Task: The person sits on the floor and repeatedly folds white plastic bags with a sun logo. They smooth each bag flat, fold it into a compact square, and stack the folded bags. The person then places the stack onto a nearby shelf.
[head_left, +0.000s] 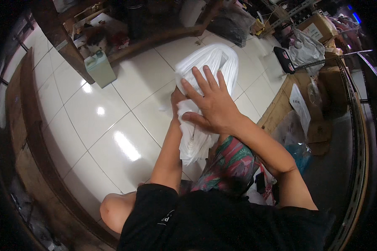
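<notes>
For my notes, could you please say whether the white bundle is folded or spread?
Folded: the white bundle shows many layers bending around its far end, the right hand on it.

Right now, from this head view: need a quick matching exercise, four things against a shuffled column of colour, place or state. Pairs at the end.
Things:
1. white bundle
2. jug
3. right hand
4. left hand

Descriptions:
A. spread open over the bundle
B. partly hidden by the bundle, at its left side
C. folded over, between the person's arms and the upper floor tiles in the picture
D. pale green, beside a wooden post

Pairs: 1-C, 2-D, 3-A, 4-B
</notes>
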Available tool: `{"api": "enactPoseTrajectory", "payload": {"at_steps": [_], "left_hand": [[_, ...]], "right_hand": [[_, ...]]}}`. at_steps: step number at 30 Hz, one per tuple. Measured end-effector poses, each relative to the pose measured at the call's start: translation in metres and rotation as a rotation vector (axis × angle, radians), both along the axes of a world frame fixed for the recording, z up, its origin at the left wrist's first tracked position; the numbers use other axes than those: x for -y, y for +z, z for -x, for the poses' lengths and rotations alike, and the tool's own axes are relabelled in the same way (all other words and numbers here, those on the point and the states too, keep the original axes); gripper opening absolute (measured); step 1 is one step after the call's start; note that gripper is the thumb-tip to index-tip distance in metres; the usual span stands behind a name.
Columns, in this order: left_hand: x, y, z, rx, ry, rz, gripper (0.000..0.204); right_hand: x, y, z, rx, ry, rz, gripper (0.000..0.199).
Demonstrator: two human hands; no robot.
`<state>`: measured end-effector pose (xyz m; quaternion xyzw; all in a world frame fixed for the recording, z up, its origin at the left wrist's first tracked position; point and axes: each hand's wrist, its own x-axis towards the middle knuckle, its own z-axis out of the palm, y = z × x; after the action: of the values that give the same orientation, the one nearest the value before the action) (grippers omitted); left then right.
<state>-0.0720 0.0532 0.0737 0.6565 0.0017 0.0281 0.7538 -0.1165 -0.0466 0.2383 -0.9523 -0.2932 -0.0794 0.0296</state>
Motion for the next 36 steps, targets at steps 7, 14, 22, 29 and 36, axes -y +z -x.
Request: {"api": "enactPoseTrajectory", "payload": {"at_steps": [7,14,22,29,36], "left_hand": [[0.017,-0.019,-0.019,0.032,0.162,-0.159,0.04],[0.045,-0.003,-0.013,-0.078,0.244,-0.093,0.05],[0.052,0.003,-0.02,-0.102,0.327,-0.254,0.049],[0.068,-0.008,-0.007,-0.179,0.194,-0.312,0.061],[0.032,-0.017,-0.027,-0.156,0.083,-0.294,0.045]], "right_hand": [[0.041,-0.005,-0.023,0.014,-0.501,-0.54,0.108],[0.027,-0.04,0.023,-0.376,-0.61,-0.835,0.114],[0.04,0.008,0.023,-0.477,-0.809,-0.454,0.108],[0.106,-0.01,0.028,-0.568,-0.551,-0.362,0.105],[0.149,-0.003,-0.022,-0.695,-0.59,-0.222,0.053]]}}
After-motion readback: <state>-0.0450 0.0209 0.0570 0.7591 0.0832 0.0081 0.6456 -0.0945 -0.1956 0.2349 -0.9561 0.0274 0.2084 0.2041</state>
